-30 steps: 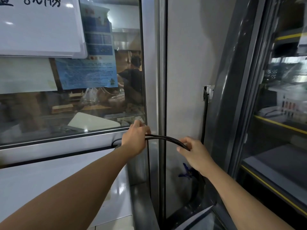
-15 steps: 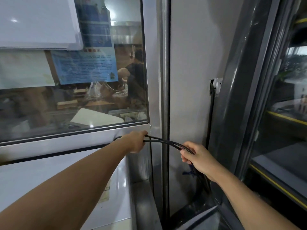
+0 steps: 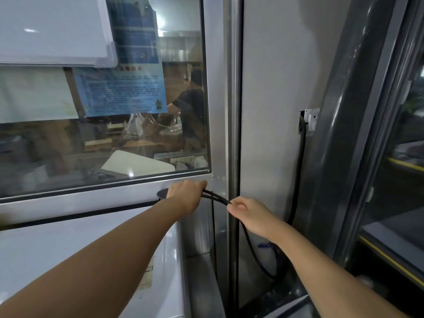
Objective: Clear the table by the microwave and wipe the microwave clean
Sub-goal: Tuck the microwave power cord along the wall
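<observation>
Judging by this view, the job is at an early, preparatory step: both hands are busy with a black cable [image 3: 215,198], not with a cloth, and no cloth, spray or cleared table shows anywhere, so the wiping looks not yet begun. The left hand [image 3: 184,197] grips the cable with curled fingers just under the window ledge, near a dark oval patch on the metal frame [image 3: 80,203]. The right hand [image 3: 249,216] pinches the same cable close by, fingers and thumb curled round it, and from there the cable drops in a loop toward the floor and climbs to a wall socket [image 3: 309,121], where it is plugged in. The white box [image 3: 68,260] below the left arm is probably the microwave, the task's main thing, sitting lower left against the window frame; its door and front are out of sight, so I cannot tell whether it is clean. The table beside it is not in view. Count: 2 hands, 1 socket, 1 white box, 1 whiteboard [image 3: 52,28], 1 blue poster [image 3: 124,88], and 2 cable strands side by side between the hands; whether they are 1 doubled cable or 2, I cannot tell.
</observation>
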`<state>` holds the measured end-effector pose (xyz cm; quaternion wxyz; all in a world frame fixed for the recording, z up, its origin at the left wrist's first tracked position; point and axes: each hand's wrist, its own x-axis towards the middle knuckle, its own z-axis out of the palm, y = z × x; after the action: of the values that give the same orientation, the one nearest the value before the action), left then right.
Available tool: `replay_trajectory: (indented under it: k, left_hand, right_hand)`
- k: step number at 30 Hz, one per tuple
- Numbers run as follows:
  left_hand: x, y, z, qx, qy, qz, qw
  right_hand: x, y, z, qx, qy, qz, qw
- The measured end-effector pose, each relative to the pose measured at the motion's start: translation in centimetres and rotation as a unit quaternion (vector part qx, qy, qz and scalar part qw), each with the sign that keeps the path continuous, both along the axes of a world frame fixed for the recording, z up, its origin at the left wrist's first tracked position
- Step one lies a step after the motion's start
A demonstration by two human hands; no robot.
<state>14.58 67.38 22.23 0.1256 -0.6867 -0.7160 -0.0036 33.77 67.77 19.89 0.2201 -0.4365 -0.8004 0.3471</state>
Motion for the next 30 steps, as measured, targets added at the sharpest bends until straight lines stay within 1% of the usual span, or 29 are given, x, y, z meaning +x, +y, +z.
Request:
replay_trajectory:
  k: [3,6,10,15,18,21,23,25,26,28,30]
  left_hand:
    - [0.0,0.1,-0.2,-0.004,0.004,-0.006,1.0]
    - [-0.2,0.3,-0.5,0.003,-0.03,-0.013,0.999]
    - [-1.2,0.4,0.0,0.01,-0.063,-0.013,0.998]
    - [-3.7,0.9,0.5,-0.056,-0.094,0.029,0.994]
    - [-4.6,1.3,0.3,-0.038,-0.127,0.019,0.991]
    - [-4.5,1.5,0.1,-0.024,-0.115,0.011,0.993]
    - [-4.2,1.5,0.0,-0.017,-0.105,0.015,0.994]
    - [-4.0,1.6,-0.1,-0.009,-0.092,0.022,0.995]
    - [-4.0,1.7,-0.2,-0.007,-0.085,0.021,0.996]
    - [-3.9,2.0,-0.2,-0.006,-0.075,0.013,0.997]
    - [-3.9,2.2,0.1,-0.009,-0.081,0.011,0.997]
  right_hand:
    - [-2.2,0.8,0.3,0.004,0.024,0.001,1.0]
    - [-4.0,1.7,-0.4,0.031,0.022,-0.009,0.999]
    - [-4.2,2.6,-1.7,0.045,0.056,-0.034,0.997]
    - [-3.5,3.5,-3.1,-0.003,0.134,-0.014,0.991]
    - [-3.6,4.1,-3.9,-0.021,0.146,-0.005,0.989]
    - [-3.8,4.6,-4.8,-0.047,0.153,-0.002,0.987]
    - [-4.3,4.8,-5.2,-0.045,0.135,-0.007,0.99]
    - [-5.2,4.9,-5.4,-0.021,0.124,-0.013,0.992]
    - [-5.7,4.7,-5.2,0.01,0.113,-0.022,0.993]
    - [-6.7,4.4,-5.0,0.112,0.092,-0.058,0.988]
    - [-7.5,4.5,-5.1,0.235,0.028,-0.107,0.966]
